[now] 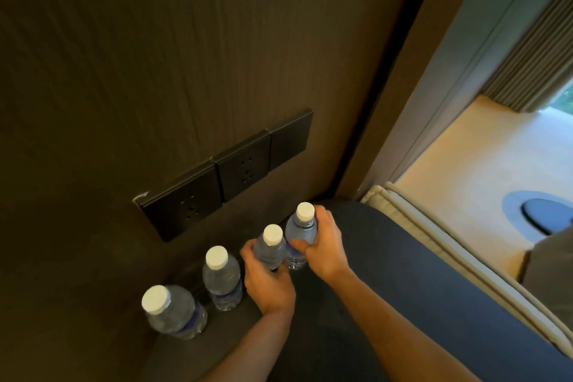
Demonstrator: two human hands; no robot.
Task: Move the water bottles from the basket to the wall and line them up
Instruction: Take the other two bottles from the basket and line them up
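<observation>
Several clear water bottles with white caps stand in a row on a dark surface along the dark wood wall. The nearest bottle and the second bottle stand free at the lower left. My left hand grips the third bottle around its body. My right hand grips the fourth bottle, farthest along the row. Both held bottles are upright, side by side, close to the wall. No basket is in view.
A strip of black wall sockets sits on the wall just above the bottles. A dark blue cushion with pale piping lies to the right. Beyond it is a beige floor, a grey curtain and a round dark object.
</observation>
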